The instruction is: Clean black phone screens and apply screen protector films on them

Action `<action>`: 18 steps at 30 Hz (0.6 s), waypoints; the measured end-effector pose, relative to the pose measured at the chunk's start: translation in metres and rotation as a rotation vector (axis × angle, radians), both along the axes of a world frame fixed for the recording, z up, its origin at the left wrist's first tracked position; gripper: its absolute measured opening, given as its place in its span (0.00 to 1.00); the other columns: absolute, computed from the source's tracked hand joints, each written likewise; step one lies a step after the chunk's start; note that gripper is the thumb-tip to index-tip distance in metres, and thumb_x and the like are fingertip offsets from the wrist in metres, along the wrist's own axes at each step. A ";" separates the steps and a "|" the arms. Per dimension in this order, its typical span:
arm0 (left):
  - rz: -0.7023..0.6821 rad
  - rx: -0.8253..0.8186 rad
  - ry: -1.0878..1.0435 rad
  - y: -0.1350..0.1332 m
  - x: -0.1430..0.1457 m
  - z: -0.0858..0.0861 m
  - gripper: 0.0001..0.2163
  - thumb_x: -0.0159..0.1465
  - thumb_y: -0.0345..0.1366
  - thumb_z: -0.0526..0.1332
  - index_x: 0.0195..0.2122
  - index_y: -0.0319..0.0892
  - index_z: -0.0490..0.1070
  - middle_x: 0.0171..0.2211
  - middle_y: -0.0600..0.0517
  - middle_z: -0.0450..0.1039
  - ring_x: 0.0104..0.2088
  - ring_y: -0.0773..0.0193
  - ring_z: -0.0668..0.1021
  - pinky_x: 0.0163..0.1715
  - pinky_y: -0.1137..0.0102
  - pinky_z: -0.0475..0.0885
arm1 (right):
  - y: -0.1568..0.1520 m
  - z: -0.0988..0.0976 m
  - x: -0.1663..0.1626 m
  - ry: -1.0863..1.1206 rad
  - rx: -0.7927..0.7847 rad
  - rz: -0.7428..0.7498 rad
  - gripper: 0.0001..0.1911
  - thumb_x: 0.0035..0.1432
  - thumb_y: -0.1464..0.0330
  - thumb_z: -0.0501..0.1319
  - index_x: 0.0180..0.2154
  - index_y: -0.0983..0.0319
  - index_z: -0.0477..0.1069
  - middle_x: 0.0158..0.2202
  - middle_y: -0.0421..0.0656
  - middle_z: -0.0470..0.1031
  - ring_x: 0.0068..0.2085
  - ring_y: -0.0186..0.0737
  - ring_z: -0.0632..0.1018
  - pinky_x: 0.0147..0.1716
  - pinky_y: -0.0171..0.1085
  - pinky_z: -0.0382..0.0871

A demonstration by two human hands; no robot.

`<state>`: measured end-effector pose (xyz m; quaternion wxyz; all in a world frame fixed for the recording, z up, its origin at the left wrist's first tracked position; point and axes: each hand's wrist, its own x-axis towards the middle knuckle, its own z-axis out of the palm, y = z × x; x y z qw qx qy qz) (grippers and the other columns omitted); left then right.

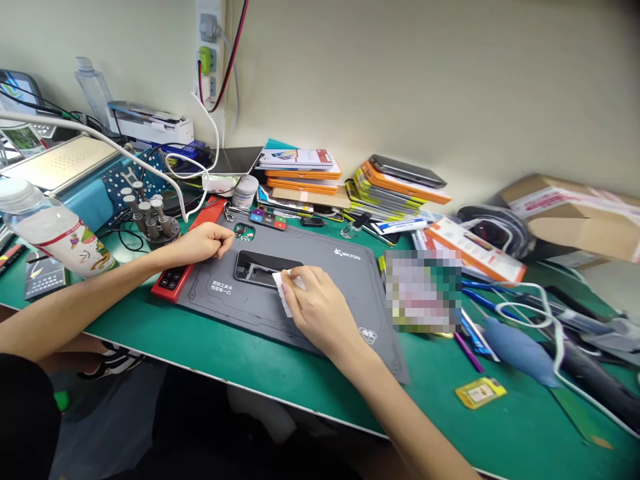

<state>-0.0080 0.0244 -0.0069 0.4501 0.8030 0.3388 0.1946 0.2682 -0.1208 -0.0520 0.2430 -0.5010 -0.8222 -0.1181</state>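
While my right hand (pixel 317 303) pinches a tissue (pixel 283 295) at the phone (pixel 260 264)'s right end, my left hand (pixel 207 241), curled shut, lies by the mat (pixel 345 287)'s left side.

The right hand (pixel 313 300) has room to slide right over bare mat (pixel 361 287). Just left of it there's the phone (pixel 245 268), then the left hand (pixel 210 243) kinda blocks further left. Stacked boxes (pixel 304 174) wall off the far side.

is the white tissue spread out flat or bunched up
Bunched up: the white tissue is pinched in the right hand, with only a narrow strip showing; the rest is hidden.
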 end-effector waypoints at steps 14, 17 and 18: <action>0.009 0.014 0.036 -0.005 0.001 0.006 0.05 0.45 0.29 0.51 0.21 0.42 0.64 0.22 0.54 0.67 0.24 0.69 0.66 0.25 0.71 0.56 | -0.002 -0.005 0.026 -0.028 0.022 -0.085 0.19 0.79 0.66 0.50 0.49 0.62 0.80 0.44 0.52 0.80 0.46 0.51 0.77 0.43 0.48 0.71; -0.007 0.013 0.012 -0.004 0.001 0.004 0.04 0.45 0.29 0.51 0.21 0.42 0.64 0.21 0.54 0.67 0.24 0.68 0.67 0.26 0.71 0.57 | -0.002 -0.005 0.025 -0.032 0.040 -0.086 0.19 0.79 0.66 0.50 0.53 0.62 0.79 0.44 0.52 0.80 0.46 0.51 0.77 0.43 0.48 0.72; -0.012 0.012 0.007 -0.004 0.001 0.003 0.04 0.45 0.29 0.51 0.20 0.42 0.64 0.20 0.54 0.67 0.24 0.68 0.67 0.26 0.71 0.57 | -0.003 -0.005 0.025 -0.031 0.043 -0.085 0.19 0.79 0.66 0.50 0.54 0.62 0.79 0.45 0.52 0.80 0.46 0.51 0.77 0.44 0.48 0.73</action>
